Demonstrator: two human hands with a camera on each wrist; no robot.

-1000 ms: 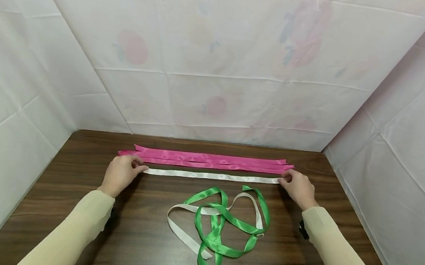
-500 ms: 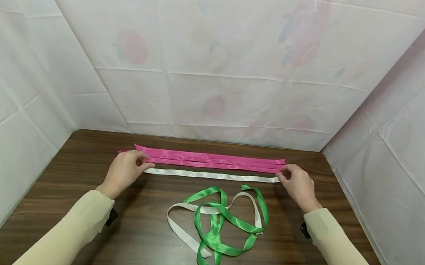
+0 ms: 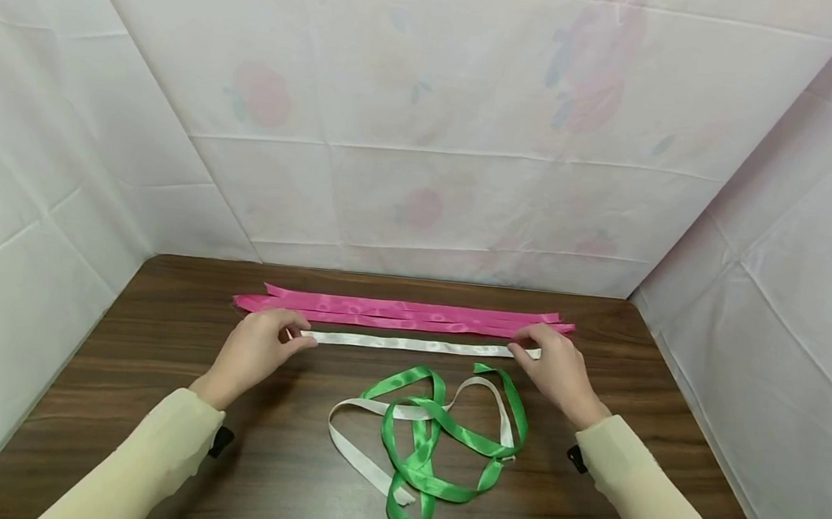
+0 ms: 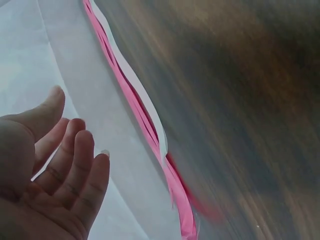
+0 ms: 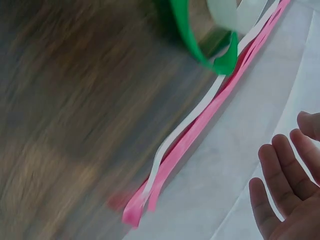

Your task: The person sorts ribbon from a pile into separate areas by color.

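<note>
A narrow white satin ribbon (image 3: pixel 409 344) lies stretched from side to side on the table, just in front of several flat pink ribbons (image 3: pixel 412 306). Over its left end hovers my left hand (image 3: pixel 256 350), fingers bent and parted from the thumb. My right hand (image 3: pixel 557 374) is at the other end, with a bit of white ribbon showing past the fingers. Each wrist view shows nothing held: the left fingers (image 4: pixel 90 185) and right fingers (image 5: pixel 275 175) stand apart from the ribbons. Nearer me lies a loosely looped green ribbon (image 3: pixel 475 441) tangled with another white ribbon (image 3: pixel 363 465).
The dark wood-grain table (image 3: pixel 281 477) is walled in at the back by a white sheet (image 3: pixel 427 114) with faint fruit prints. More white sheeting (image 3: pixel 807 323) closes the right side, and the left side too.
Both hands have come off the white ribbon's ends and shifted inward toward each other. The pink ribbon ends they covered show again. The ribbons on the table lie as before.
</note>
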